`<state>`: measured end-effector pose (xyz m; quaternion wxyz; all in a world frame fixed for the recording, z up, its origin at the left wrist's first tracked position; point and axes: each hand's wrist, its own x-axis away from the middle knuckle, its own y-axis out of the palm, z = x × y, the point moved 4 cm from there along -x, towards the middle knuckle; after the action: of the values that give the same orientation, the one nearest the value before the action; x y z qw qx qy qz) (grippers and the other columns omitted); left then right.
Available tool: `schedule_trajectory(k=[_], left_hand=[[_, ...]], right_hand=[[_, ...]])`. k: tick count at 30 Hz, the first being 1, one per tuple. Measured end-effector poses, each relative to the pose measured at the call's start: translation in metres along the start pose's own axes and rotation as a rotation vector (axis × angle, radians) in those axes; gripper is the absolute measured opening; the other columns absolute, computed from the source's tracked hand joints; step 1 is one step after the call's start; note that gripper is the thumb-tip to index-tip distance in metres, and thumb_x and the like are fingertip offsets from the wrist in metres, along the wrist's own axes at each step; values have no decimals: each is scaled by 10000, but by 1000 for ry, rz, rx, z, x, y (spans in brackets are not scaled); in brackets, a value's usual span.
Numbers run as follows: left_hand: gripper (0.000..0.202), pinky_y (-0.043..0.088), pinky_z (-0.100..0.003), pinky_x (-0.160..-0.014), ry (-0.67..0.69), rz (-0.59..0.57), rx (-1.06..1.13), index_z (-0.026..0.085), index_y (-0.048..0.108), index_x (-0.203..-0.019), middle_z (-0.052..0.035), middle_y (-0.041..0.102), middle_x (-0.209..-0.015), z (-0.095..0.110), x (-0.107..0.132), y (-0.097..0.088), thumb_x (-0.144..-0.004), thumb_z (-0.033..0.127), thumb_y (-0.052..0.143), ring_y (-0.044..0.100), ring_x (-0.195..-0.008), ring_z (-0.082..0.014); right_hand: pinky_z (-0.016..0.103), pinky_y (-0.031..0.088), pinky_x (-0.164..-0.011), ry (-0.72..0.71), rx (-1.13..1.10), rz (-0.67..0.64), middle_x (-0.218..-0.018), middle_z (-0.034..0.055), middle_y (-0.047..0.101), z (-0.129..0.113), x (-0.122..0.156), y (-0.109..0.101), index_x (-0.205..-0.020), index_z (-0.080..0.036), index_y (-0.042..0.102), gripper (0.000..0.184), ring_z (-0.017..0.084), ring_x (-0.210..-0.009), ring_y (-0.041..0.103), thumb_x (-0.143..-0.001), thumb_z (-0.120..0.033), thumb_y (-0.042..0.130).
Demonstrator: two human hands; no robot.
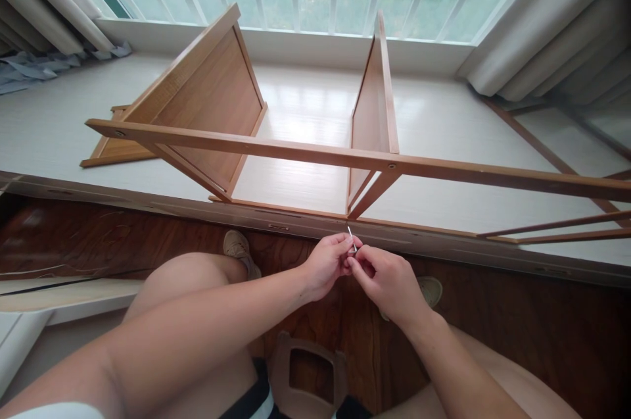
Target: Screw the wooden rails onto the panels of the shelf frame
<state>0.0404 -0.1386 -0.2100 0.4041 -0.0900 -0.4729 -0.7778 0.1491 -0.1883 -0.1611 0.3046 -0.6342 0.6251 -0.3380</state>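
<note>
My left hand and my right hand meet just in front of the ledge. Between their closed fingertips is a slim silvery metal rod, its thin end pointing up; whether it is a bolt or a hex key is too small to tell. Beyond them a wooden shelf frame stands on its side. Its long rail runs across the view, with one panel joined on the left and another panel near the middle. A bolt head sits in the rail at the middle panel.
The frame rests on a pale window ledge with drawer fronts below. Another wooden piece lies at the left. Curtains hang at both sides. A brown plastic stool is below me, on the dark wood floor.
</note>
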Motion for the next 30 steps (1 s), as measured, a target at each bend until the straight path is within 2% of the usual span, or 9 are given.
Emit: schedule_trajectory(k=[10, 30], left_hand=[[285, 435, -238, -620, 45, 26, -46, 133, 609, -808, -16, 525, -687, 0, -2, -3, -783, 406, 685, 543, -629, -119], [256, 403, -202, -578, 89, 89, -114, 133, 614, -797, -13, 541, -701, 2, 2, -7, -799, 386, 658, 516, -613, -94]], right_hand=[[265, 305, -611, 38, 40, 52, -711, -15, 644, 2, -5, 3, -805, -224, 608, 184, 146, -631, 554, -917, -358, 549], [266, 326, -636, 4, 35, 58, -720, -15, 662, -3, -9, 8, -781, -224, 631, 195, 149, -659, 585, -920, -329, 542]])
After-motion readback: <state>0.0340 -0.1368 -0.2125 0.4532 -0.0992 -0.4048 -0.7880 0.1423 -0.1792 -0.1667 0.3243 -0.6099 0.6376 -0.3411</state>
